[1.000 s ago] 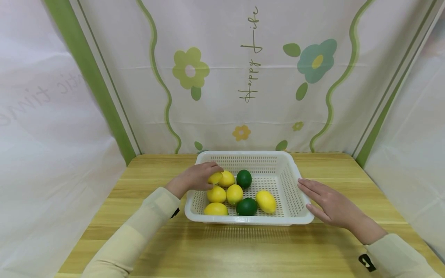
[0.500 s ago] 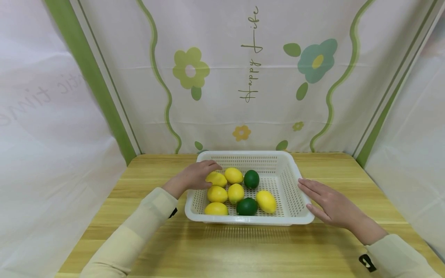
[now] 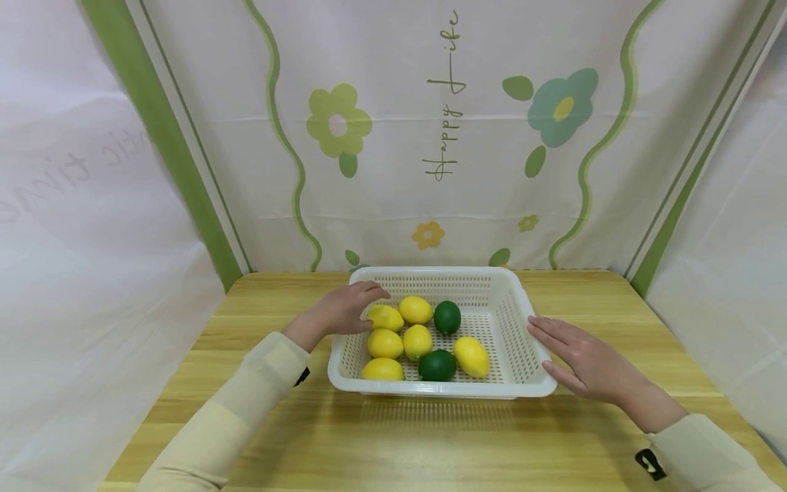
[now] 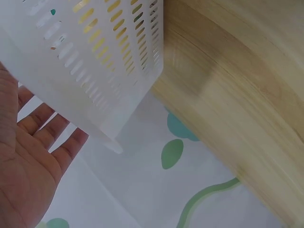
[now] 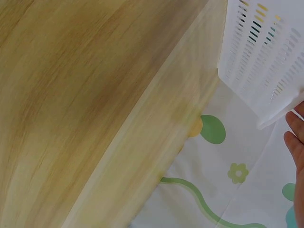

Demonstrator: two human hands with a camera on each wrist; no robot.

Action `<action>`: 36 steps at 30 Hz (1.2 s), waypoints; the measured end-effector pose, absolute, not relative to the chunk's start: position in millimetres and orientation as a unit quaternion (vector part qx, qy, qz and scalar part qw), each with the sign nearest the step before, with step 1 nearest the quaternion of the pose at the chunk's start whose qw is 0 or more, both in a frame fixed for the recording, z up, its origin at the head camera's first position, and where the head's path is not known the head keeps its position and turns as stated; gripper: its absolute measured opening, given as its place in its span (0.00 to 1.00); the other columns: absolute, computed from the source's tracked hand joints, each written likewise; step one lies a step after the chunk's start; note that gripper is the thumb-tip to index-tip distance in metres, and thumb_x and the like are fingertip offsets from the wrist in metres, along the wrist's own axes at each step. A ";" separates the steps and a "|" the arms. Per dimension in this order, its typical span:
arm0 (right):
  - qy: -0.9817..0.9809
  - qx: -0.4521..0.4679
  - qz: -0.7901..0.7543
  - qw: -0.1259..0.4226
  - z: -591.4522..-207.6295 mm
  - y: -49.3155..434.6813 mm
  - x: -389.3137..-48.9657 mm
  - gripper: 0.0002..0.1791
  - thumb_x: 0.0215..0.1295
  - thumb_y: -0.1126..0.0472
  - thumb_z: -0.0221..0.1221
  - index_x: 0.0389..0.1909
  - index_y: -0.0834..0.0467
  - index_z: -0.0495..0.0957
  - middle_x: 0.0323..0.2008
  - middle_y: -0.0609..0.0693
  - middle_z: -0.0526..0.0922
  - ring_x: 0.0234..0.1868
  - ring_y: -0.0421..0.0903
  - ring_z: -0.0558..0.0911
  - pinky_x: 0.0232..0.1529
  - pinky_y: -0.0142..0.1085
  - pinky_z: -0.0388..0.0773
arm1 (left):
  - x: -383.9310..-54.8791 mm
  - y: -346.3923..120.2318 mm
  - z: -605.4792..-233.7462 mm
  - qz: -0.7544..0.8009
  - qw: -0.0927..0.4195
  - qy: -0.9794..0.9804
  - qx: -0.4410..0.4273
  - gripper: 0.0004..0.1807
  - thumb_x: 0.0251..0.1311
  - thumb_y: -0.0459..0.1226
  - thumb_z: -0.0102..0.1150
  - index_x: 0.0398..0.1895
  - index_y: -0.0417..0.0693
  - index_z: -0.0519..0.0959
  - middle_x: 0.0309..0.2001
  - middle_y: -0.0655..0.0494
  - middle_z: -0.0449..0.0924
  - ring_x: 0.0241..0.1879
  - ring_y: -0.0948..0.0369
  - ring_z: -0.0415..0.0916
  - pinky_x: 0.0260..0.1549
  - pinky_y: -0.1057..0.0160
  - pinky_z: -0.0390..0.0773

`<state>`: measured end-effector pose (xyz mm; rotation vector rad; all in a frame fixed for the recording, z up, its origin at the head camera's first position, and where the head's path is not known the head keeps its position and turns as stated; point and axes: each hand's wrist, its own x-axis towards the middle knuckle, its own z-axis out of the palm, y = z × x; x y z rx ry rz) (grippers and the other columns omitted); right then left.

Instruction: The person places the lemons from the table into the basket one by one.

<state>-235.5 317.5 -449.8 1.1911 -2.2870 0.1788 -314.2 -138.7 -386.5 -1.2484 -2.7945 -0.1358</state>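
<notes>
A white perforated plastic basket [image 3: 440,389] holds several yellow lemons and two dark green, lime-like fruits [image 3: 447,317]. Over its left rim reaches my left hand [image 3: 341,311], fingers loosely bent and apart, beside the back-left lemon [image 3: 385,318]; whether a fingertip touches it I cannot tell. In the left wrist view, that hand [image 4: 35,152] spreads its fingers over the rim. My right hand [image 3: 584,359] lies with extended fingers against the basket's right rim. In the right wrist view, only some fingers [image 5: 295,130] show at the edge.
The basket stands on a wooden table [image 3: 443,444], near its back edge. A white curtain [image 3: 393,171] with printed flowers hangs behind the table, and white sheets [image 3: 92,273] hang along both sides. Table surface extends left, right and in front of the basket.
My left hand has let go of the back-left lemon and drawn slightly left. That lemon settled into the basket; the back lemon and back green fruit shifted right. My right hand stayed put.
</notes>
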 end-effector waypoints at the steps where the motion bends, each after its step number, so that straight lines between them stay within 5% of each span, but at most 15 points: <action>1: -0.851 0.443 0.065 0.275 -449.8 317.5 -235.6 0.34 0.76 0.43 0.40 0.63 0.69 0.71 0.63 0.62 0.72 0.60 0.58 0.72 0.71 0.29 0.45 | -314.1 -138.9 -386.3 -0.042 0.040 -0.912 -0.406 0.32 0.52 0.37 0.72 0.62 0.46 0.72 0.59 0.50 0.72 0.57 0.53 0.71 0.54 0.55 0.75; 36: -0.828 0.439 0.119 0.327 -427.6 316.6 -243.0 0.34 0.75 0.40 0.41 0.60 0.66 0.75 0.57 0.63 0.76 0.55 0.60 0.76 0.68 0.26 0.51 | -305.1 -172.6 -379.1 -0.105 0.134 -0.902 -0.396 0.27 0.55 0.34 0.66 0.60 0.42 0.74 0.59 0.48 0.73 0.56 0.51 0.73 0.52 0.53 0.77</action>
